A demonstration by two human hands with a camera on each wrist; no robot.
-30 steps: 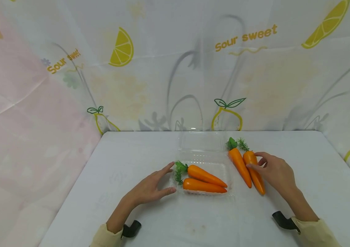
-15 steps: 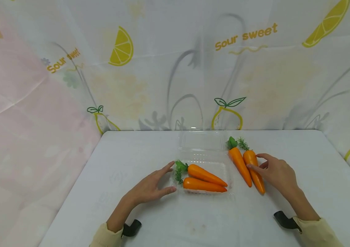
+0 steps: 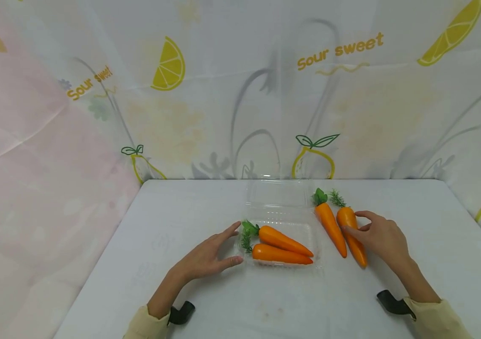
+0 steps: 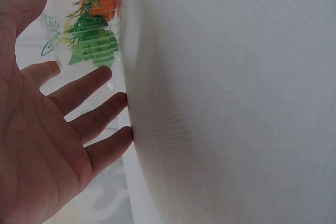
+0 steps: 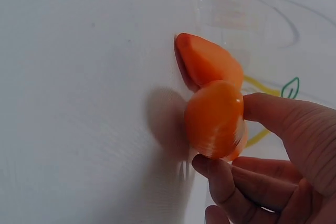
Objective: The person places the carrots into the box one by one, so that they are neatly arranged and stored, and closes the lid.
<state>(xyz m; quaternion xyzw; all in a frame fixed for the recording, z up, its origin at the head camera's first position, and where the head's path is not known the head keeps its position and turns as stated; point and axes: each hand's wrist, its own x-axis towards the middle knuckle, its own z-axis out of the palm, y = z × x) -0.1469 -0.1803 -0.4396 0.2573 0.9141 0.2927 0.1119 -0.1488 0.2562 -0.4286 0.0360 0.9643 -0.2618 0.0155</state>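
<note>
My left hand (image 3: 206, 256) is spread at the left side of a clear plastic clamshell box (image 3: 314, 235), fingers straight, gripping nothing. Two orange carrots with green tops lie inside: a back carrot (image 3: 282, 239) and a front carrot (image 3: 280, 254). In the left wrist view, the open left hand (image 4: 58, 124) is beside the box wall and the leafy tops (image 4: 94, 40). Right of the box, my right hand (image 3: 386, 240) pinches a carrot (image 3: 346, 219) between thumb and fingers. The right wrist view shows this carrot (image 5: 212, 119) end-on. Another carrot (image 3: 329, 226) lies just left of it.
The box's open lid (image 3: 278, 193) lies flat toward the back of the white table (image 3: 181, 202). A printed lemon cloth (image 3: 232, 94) hangs behind the table's far edge. Black curved pieces (image 3: 393, 301) sit at both wrists.
The right hand's fingers have settled round the right-hand carrot, which has shifted very slightly to the right, away from its neighbour. The left hand and the box stay as they were.
</note>
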